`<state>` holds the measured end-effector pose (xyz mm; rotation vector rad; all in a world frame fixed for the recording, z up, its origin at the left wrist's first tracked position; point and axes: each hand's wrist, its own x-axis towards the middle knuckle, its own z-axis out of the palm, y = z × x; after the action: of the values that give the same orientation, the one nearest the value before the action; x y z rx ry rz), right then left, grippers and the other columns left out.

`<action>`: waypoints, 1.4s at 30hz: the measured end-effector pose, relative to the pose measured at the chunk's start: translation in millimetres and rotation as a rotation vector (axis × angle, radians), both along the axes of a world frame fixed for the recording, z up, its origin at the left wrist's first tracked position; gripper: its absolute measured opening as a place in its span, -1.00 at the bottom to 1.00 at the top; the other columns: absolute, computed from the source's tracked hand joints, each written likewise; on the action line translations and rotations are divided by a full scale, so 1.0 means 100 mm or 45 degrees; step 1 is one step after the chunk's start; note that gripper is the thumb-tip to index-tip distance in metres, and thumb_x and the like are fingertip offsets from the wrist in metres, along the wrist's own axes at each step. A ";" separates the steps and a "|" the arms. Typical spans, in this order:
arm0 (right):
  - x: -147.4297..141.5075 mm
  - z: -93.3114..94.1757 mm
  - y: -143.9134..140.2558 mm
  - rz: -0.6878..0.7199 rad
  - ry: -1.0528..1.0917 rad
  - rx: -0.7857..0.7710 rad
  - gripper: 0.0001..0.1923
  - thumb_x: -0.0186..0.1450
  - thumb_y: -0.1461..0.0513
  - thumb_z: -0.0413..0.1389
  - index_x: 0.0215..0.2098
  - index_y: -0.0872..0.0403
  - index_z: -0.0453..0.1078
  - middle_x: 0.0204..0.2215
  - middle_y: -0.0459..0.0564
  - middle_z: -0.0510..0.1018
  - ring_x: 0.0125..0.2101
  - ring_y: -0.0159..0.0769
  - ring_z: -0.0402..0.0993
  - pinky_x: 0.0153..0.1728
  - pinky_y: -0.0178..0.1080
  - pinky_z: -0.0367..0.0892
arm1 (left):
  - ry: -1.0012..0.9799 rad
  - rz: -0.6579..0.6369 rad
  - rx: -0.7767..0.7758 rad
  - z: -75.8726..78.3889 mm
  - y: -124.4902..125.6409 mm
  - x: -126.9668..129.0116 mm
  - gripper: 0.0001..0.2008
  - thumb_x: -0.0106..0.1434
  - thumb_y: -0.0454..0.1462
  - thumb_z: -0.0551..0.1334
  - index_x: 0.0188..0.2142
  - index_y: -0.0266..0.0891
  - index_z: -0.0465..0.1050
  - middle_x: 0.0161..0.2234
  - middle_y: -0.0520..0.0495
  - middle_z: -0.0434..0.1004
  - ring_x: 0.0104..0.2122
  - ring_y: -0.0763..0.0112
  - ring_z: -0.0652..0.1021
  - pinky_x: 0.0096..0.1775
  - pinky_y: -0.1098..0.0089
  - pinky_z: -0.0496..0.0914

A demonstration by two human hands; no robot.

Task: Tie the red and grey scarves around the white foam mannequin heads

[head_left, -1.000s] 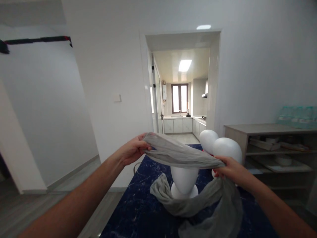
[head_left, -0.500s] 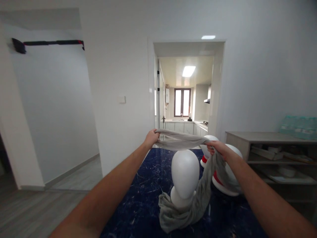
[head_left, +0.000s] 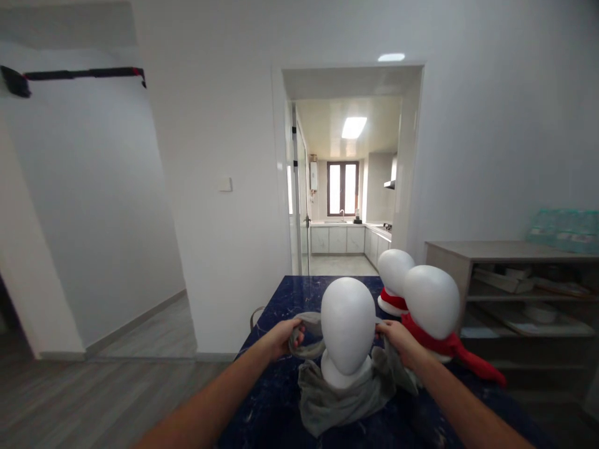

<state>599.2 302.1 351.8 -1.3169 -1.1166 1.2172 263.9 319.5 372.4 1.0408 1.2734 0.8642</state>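
Observation:
A white mannequin head (head_left: 349,324) stands upright on the dark blue marbled table (head_left: 266,362). A grey scarf (head_left: 341,411) lies bunched around the near side of its neck base. My left hand (head_left: 286,337) is closed on a loop of the scarf to the left of the head. At the head's right side, my right hand (head_left: 397,340) grips another stretch of the same scarf, and some cloth hangs below it. The part of the scarf behind the head is hidden.
Two more white heads stand at the right, a farther head (head_left: 395,268) and a nearer head (head_left: 431,302), with red scarves (head_left: 475,365) at their necks. Beyond them is a shelf unit (head_left: 496,249) topped with packed bottles (head_left: 564,229). A doorway behind the table opens onto a kitchen.
Both hands have come down with the stretched scarf, from above the mannequin head to either side of it. The stretch between them now passes behind the head.

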 end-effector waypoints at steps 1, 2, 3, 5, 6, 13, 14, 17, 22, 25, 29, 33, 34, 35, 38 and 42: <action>-0.04 -0.16 -0.06 0.025 0.169 -0.083 -0.82 0.28 0.24 0.27 -0.44 0.12 0.43 -0.63 -0.14 0.47 -0.65 -0.39 0.37 -0.60 -0.35 0.30 | -0.060 -0.045 -0.050 -0.12 -0.16 0.02 -0.65 0.40 -0.08 0.15 -0.45 -0.24 0.42 -0.63 0.03 0.41 -0.67 0.50 0.36 -0.46 0.46 0.33; -0.10 -0.30 -0.13 0.031 0.338 -0.151 -0.89 0.25 0.28 0.27 -0.42 0.11 0.44 -0.62 -0.13 0.49 -0.65 -0.41 0.38 -0.59 -0.36 0.32 | -0.190 -0.113 -0.077 -0.23 -0.32 0.05 -0.65 0.39 -0.06 0.17 -0.40 -0.26 0.46 -0.59 -0.01 0.47 -0.64 0.47 0.42 -0.42 0.44 0.37; -0.15 -0.40 -0.20 0.021 0.483 -0.195 -0.93 0.21 0.31 0.27 -0.39 0.10 0.46 -0.60 -0.12 0.52 -0.64 -0.41 0.42 -0.56 -0.37 0.35 | -0.310 -0.195 -0.078 -0.31 -0.47 0.10 -0.67 0.35 -0.05 0.21 -0.35 -0.28 0.50 -0.54 -0.06 0.53 -0.58 0.43 0.49 -0.37 0.42 0.40; -0.27 -0.52 -0.31 -0.018 0.645 -0.203 -0.90 0.15 0.34 0.28 -0.35 0.09 0.47 -0.56 -0.09 0.57 -0.57 -0.38 0.50 -0.49 -0.37 0.42 | -0.473 -0.376 0.031 -0.42 -0.75 0.25 -0.75 0.23 -0.15 0.30 -0.23 -0.31 0.56 -0.38 -0.18 0.65 -0.40 0.30 0.61 -0.24 0.37 0.45; -0.33 -0.54 -0.36 -0.027 0.680 -0.181 -0.86 0.12 0.33 0.28 -0.34 0.08 0.47 -0.54 -0.08 0.59 -0.55 -0.35 0.53 -0.47 -0.35 0.44 | -0.502 -0.453 0.095 -0.45 -0.87 0.35 -0.74 0.14 -0.23 0.32 -0.19 -0.32 0.59 -0.30 -0.20 0.68 -0.30 0.25 0.64 -0.19 0.36 0.45; -0.56 -0.48 -0.65 -0.057 0.460 -0.003 -0.53 0.09 0.13 0.33 -0.04 0.07 0.44 -0.52 -0.07 0.63 -0.60 -0.18 0.54 -0.51 -0.19 0.45 | -0.362 -0.510 0.253 -0.56 -1.08 0.91 -0.55 -0.04 -0.41 0.25 -0.13 -0.23 0.69 -0.19 -0.10 0.71 -0.13 0.11 0.63 -0.02 0.27 0.44; -0.56 -0.48 -0.70 -0.060 0.399 0.007 -0.48 0.10 0.11 0.33 0.01 0.07 0.42 -0.52 -0.07 0.63 -0.60 -0.17 0.55 -0.49 -0.17 0.46 | -0.347 -0.478 0.269 -0.59 -1.06 0.94 -0.59 0.00 -0.39 0.25 -0.15 -0.22 0.70 -0.19 -0.10 0.72 -0.11 0.09 0.63 0.03 0.24 0.44; -0.55 -0.53 -0.90 -0.138 0.171 0.109 -0.32 0.06 0.11 0.35 0.13 0.06 0.37 -0.40 -0.01 0.67 -0.46 -0.11 0.63 -0.39 -0.15 0.51 | -0.270 -0.408 0.315 -0.66 -1.03 0.96 -0.68 0.08 -0.36 0.24 -0.20 -0.22 0.71 -0.20 -0.13 0.72 -0.07 0.04 0.63 0.09 0.17 0.44; -0.39 -0.62 -1.24 -0.152 -0.131 0.179 -0.35 0.09 0.15 0.28 0.14 -0.05 0.27 -0.27 -0.01 0.67 -0.46 -0.15 0.61 -0.49 -0.22 0.47 | -0.123 -0.280 0.348 -0.66 -1.01 0.94 -0.75 0.09 -0.34 0.31 -0.23 -0.22 0.70 -0.23 -0.16 0.74 -0.12 0.01 0.66 0.00 0.15 0.50; -0.19 -0.55 -1.37 0.018 -0.184 0.053 -0.48 0.13 0.14 0.25 0.04 -0.08 0.23 -0.33 -0.09 0.63 -0.66 -0.28 0.44 -0.71 -0.30 0.27 | -0.100 -0.228 0.276 -0.62 -0.99 0.95 -0.74 0.07 -0.33 0.35 -0.21 -0.24 0.70 -0.22 -0.18 0.74 -0.21 0.03 0.68 -0.07 0.16 0.53; 0.04 -0.33 -1.41 0.150 -0.133 0.028 -0.56 0.21 0.05 0.24 0.00 -0.06 0.29 -0.23 -0.08 0.63 -0.53 -0.26 0.53 -0.63 -0.32 0.33 | -0.162 -0.238 0.185 -0.60 -0.96 0.97 -0.72 0.11 -0.31 0.32 -0.16 -0.26 0.68 -0.22 -0.19 0.74 -0.31 0.09 0.69 -0.16 0.17 0.55; -0.09 -0.29 -1.32 0.030 -0.254 0.293 -0.61 0.33 -0.08 0.15 -0.11 0.03 0.51 -0.20 0.01 0.68 -0.15 -0.08 0.60 -0.17 -0.20 0.47 | -0.295 -0.266 0.105 -0.63 -0.94 0.96 -0.68 0.07 -0.32 0.32 -0.14 -0.27 0.65 -0.23 -0.19 0.73 -0.30 0.12 0.69 -0.21 0.25 0.53; -0.18 -0.33 -1.29 0.004 -0.286 0.340 -0.60 0.36 -0.09 0.12 -0.14 0.04 0.55 -0.21 0.02 0.68 -0.12 -0.06 0.60 -0.11 -0.18 0.45 | -0.305 -0.266 0.097 -0.65 -0.94 0.95 -0.68 0.06 -0.33 0.32 -0.15 -0.27 0.65 -0.25 -0.18 0.73 -0.29 0.13 0.69 -0.23 0.28 0.52; -0.27 -0.37 -1.26 -0.012 -0.315 0.366 -0.58 0.38 -0.08 0.09 -0.16 0.04 0.59 -0.21 0.04 0.69 -0.11 -0.04 0.60 -0.08 -0.17 0.44 | -0.304 -0.255 0.099 -0.66 -0.94 0.94 -0.68 0.05 -0.34 0.32 -0.16 -0.27 0.65 -0.26 -0.17 0.72 -0.28 0.14 0.68 -0.25 0.31 0.51; -0.54 -0.52 -1.17 -0.067 -0.420 0.413 -0.63 0.40 0.02 0.06 -0.12 0.02 0.63 -0.18 0.07 0.71 -0.14 -0.02 0.62 -0.09 -0.16 0.42 | -0.290 -0.226 0.109 -0.67 -0.94 0.91 -0.68 0.04 -0.35 0.33 -0.16 -0.25 0.64 -0.28 -0.14 0.71 -0.30 0.17 0.67 -0.28 0.34 0.49; -0.74 -0.60 -1.10 -0.273 -0.571 0.552 -0.75 0.34 0.14 0.08 -0.13 0.00 0.57 -0.20 0.07 0.68 -0.16 -0.06 0.60 -0.10 -0.17 0.40 | -0.357 -0.315 0.109 -0.58 -0.99 0.89 -0.65 0.07 -0.33 0.40 -0.10 -0.27 0.64 -0.26 -0.17 0.71 -0.28 0.16 0.67 -0.22 0.30 0.53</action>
<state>525.5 192.0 291.9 -1.3534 -1.4143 0.4896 353.3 220.4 314.6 1.0764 0.8594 0.8452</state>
